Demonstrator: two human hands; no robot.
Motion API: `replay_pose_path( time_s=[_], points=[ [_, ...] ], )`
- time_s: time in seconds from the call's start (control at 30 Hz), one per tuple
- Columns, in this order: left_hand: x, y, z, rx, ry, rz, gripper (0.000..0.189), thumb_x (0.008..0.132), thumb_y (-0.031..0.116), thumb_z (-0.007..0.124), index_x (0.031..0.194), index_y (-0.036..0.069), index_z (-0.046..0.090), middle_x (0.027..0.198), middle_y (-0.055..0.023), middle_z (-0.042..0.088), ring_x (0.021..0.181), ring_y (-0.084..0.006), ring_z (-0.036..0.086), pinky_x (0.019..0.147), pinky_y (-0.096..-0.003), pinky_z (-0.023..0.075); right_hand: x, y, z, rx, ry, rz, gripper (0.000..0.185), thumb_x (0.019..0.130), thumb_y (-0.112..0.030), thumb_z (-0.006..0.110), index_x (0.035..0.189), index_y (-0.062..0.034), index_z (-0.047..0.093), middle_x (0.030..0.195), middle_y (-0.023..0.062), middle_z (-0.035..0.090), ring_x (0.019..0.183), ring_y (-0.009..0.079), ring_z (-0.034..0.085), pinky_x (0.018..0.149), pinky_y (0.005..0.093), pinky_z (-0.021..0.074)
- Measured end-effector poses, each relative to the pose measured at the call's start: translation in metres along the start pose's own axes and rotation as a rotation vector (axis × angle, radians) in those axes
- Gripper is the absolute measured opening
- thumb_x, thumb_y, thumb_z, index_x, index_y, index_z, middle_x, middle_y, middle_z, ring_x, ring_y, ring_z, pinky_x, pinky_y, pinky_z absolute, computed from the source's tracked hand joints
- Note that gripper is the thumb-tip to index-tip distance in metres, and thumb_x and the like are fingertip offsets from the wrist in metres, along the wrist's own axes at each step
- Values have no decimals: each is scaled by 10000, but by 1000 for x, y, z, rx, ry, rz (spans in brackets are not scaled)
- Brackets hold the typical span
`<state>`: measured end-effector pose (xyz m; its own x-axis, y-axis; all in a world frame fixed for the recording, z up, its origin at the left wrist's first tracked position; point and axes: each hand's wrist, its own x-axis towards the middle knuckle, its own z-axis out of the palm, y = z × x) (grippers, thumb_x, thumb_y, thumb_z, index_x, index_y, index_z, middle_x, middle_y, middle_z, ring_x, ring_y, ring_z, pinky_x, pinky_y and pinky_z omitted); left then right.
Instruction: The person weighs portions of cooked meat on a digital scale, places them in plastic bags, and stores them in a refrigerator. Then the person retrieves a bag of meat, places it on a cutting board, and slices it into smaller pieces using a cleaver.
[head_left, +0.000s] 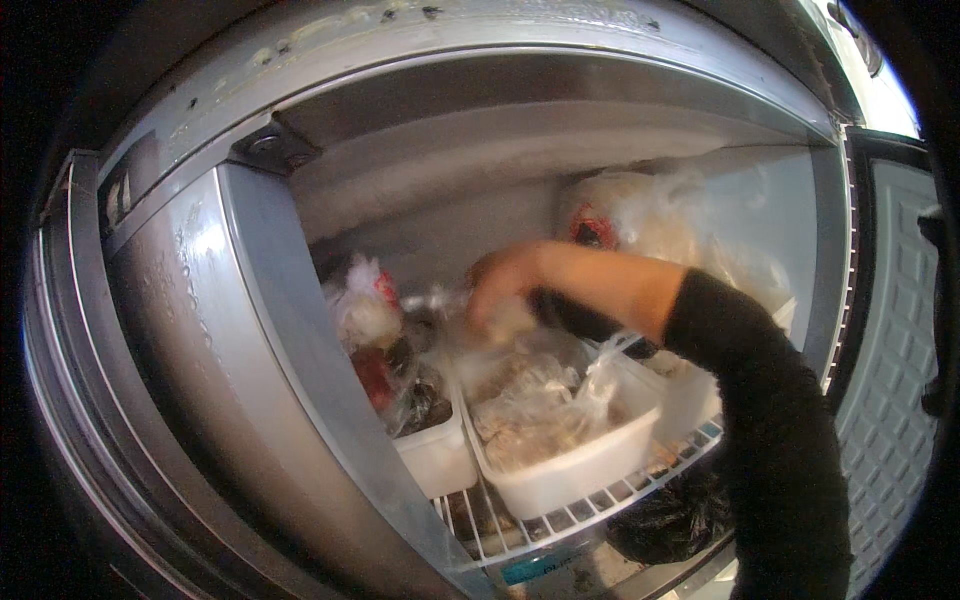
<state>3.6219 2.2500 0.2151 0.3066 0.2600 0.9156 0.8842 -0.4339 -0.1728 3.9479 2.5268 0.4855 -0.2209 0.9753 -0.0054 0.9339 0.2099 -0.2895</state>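
Reaching in from the right with a black sleeve, my right hand is over the back of a white plastic tub inside a refrigerated cabinet. Its fingers point down and are motion-blurred; whether they grip the pale thing under them is unclear. In that tub lie clear plastic bags of brownish food, one with a knotted top. A second white tub to its left holds dark and reddish bagged items. My left hand is out of view.
Both tubs rest on a white wire shelf. Below it is a black plastic bag. Bags with red ties stand at the left and back right. A steel post borders the opening's left; the open door is at the right.
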Motion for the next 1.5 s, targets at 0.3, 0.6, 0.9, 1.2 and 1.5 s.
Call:
replay_pose_path(
  time_s=[0.3,0.6,0.9,1.2,1.5],
  points=[
    [7,5,0,38,-25,-1,498,724,279,696,1174,193,501,1357,-303,115,1066,-483,217,786,-595,198,67,19,20,-768,888,-251,374,650,-314,685,936,-73,670,840,176,632,845,334,596,796,451,458],
    [-5,6,4,29,-27,-23,551,789,342,653,1267,171,436,1428,-349,23,1296,-559,9,961,-714,50,-30,11,5,-467,-48,-243,476,883,-481,434,1093,-98,624,1095,137,612,939,296,585,840,391,436],
    [2,0,1,48,1,87,317,864,216,553,1162,114,514,1442,-318,54,1331,-498,25,1016,-650,75,111,54,56,-27,-129,226,500,886,-473,442,1232,-121,523,1195,77,557,989,205,561,863,379,441],
    [9,-9,1,8,-16,61,282,865,190,553,1127,88,530,1448,-306,54,1333,-494,24,1029,-627,80,141,74,75,95,-149,339,460,846,-445,540,1149,-102,573,1066,63,601,927,185,572,814,365,464],
    [12,-1,-2,-23,4,46,249,865,164,553,1092,61,546,1454,-293,54,1335,-490,22,1042,-604,86,47,3,8,65,-129,-5,406,788,-355,661,1078,-76,613,933,42,642,855,165,580,753,330,479]
  ],
)
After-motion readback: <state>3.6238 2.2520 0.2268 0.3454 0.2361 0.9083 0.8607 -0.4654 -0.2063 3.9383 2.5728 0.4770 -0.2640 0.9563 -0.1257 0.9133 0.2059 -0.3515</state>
